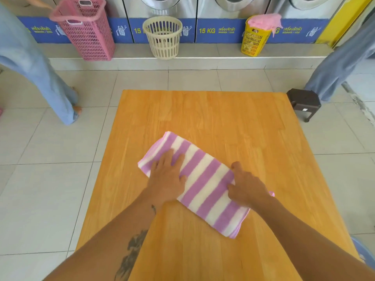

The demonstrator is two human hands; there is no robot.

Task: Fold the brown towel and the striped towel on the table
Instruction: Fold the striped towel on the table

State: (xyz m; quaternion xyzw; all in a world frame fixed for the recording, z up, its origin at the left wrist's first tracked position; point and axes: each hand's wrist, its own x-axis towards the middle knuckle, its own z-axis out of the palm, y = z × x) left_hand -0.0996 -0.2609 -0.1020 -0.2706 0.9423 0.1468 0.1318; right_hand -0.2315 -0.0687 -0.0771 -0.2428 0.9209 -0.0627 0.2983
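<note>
On the wooden table, near its middle, the folded purple-and-white striped towel is pressed flat by the left hand, fingers straight; its right part is gripped by the right hand, fingers curled.

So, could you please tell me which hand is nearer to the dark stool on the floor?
Right. The right hand grips the striped towel on the side toward the stool; the left hand presses it farther left.

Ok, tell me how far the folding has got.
Done: the striped towel lies folded into a band on the table. In hand: the left hand presses it flat while the right hand grips its edge, probably for another fold. Left: the brown towel, which is not in view.
</note>
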